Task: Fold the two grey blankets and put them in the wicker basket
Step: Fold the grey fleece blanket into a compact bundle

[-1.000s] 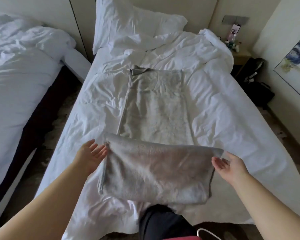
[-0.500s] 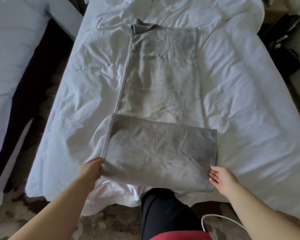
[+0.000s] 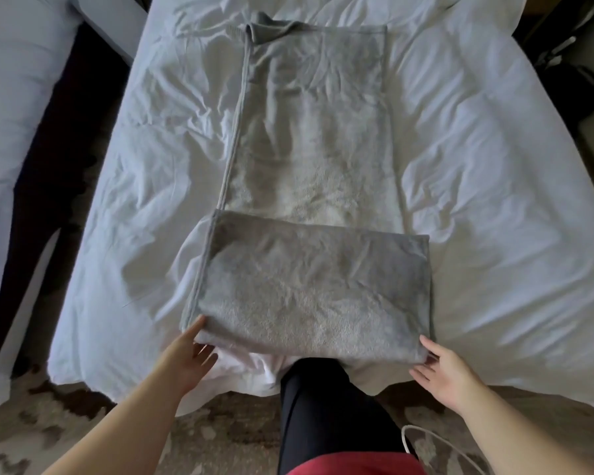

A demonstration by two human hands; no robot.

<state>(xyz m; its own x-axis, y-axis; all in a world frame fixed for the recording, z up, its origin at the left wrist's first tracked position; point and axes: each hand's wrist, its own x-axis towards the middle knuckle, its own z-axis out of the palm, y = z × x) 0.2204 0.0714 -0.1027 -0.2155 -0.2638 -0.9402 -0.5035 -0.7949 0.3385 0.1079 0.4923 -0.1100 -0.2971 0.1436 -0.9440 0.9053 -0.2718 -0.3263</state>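
Since a moment ago we've slid both hands under the grey blanket on the bed: left hand at seven o'clock, right hand at five, fingers loosely spread at its folded near corners.

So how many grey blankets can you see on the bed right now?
1. One grey blanket lies lengthwise on the bed, its near end folded over by both hands, left hand and right hand. A second isn't visible; it may be out of frame.
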